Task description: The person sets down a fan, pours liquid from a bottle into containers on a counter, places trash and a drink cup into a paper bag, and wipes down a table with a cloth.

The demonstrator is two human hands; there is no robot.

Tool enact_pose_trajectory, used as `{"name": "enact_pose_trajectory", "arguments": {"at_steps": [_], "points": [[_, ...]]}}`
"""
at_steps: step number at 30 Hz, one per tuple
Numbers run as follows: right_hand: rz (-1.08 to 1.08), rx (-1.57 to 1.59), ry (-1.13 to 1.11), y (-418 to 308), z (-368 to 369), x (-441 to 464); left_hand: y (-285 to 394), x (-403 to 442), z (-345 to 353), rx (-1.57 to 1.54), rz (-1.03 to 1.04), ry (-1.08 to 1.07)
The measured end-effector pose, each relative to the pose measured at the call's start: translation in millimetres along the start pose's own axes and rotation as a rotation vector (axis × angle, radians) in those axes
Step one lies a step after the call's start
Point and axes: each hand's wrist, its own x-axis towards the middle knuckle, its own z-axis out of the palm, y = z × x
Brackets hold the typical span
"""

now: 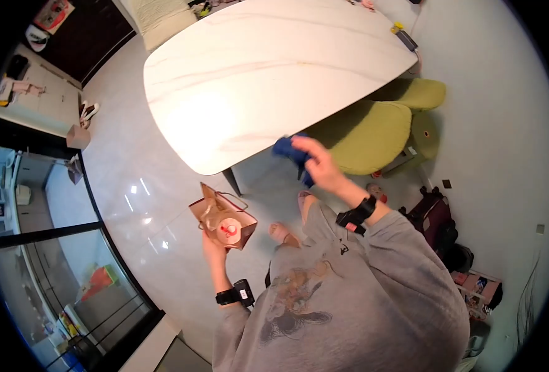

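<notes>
My left hand (214,252) grips the side of a brown paper gift bag (245,239), held over the floor left of my feet. The bag's mouth faces up, with a cord handle (236,201) standing out from it. Inside shows a round, pale item (229,230) with red marks; its kind is not clear. Near the table's edge, my right hand (321,166) is closed on a dark blue cloth (290,149), which hangs bunched below the fingers. Part of the cloth is hidden behind the hand.
A white marble-patterned table (274,74) stretches ahead of me. Green chairs (370,136) stand at its right side, by the wall. Glass sliding doors (70,279) are on the left. Bags (434,217) and other items line the right wall.
</notes>
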Motion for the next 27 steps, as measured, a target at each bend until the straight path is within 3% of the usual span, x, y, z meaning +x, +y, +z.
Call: {"name": "enact_pose_trajectory", "arguments": {"at_steps": [4,5,7,13,17,19,22,24,25,27], "points": [[0.151,0.161,0.306,-2,-104,15,25,-16,9,0.22,-0.051,-0.024],[0.082,0.076,0.384,-10,-128,22,30,-19,17,0.316,-0.054,-0.025],[0.099,0.066,0.426,-26,-172,34,8,-4,24,0.468,0.044,-0.036],[0.07,-0.017,0.408,7,-270,92,93,-29,76,0.469,-0.086,-0.058],[0.077,-0.019,0.348,65,-331,145,105,-46,84,0.36,-0.247,0.018],[0.178,-0.021,0.344,115,-362,169,118,-67,99,0.398,-0.226,0.085],[0.127,-0.156,0.434,197,-389,203,147,-92,131,0.428,-0.241,0.161],[0.24,-0.2,0.44,225,-386,207,160,-102,142,0.553,-0.11,0.207],[0.281,-0.341,0.464,250,-383,205,146,-100,131,0.557,-0.117,0.207],[0.322,-0.533,0.418,286,-380,203,106,-92,116,0.716,0.074,0.275]]}}
